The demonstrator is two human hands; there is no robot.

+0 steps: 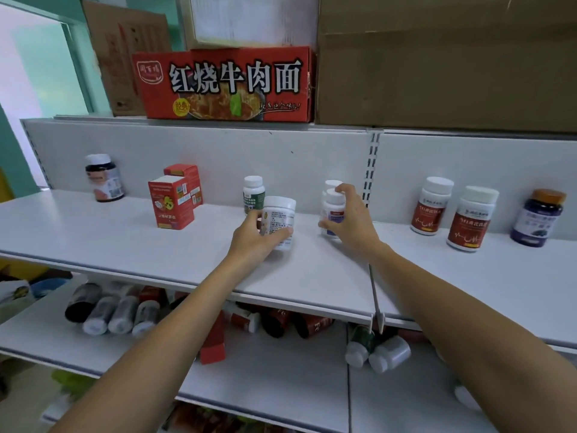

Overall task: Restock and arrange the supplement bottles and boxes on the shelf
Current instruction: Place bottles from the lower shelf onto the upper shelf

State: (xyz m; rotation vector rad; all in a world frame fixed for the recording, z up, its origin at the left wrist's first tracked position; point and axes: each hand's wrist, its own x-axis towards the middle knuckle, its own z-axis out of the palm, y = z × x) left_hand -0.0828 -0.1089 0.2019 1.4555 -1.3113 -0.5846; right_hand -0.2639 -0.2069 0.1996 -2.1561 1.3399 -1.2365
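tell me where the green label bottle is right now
Head view, centre: the green label bottle stands on the white shelf just behind the white bottle the left hand grips, right of the red boxes.

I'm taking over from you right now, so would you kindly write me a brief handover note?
Left hand grips a white bottle on the middle shelf, in front of a green-label bottle.
Right hand grips the front purple-label bottle of a pair.
Done: red boxes, dark bottle, two red-label bottles and an orange-capped bottle stand upright along that shelf.
Left: set these two in place; bottles on the lower shelf lie on their sides.
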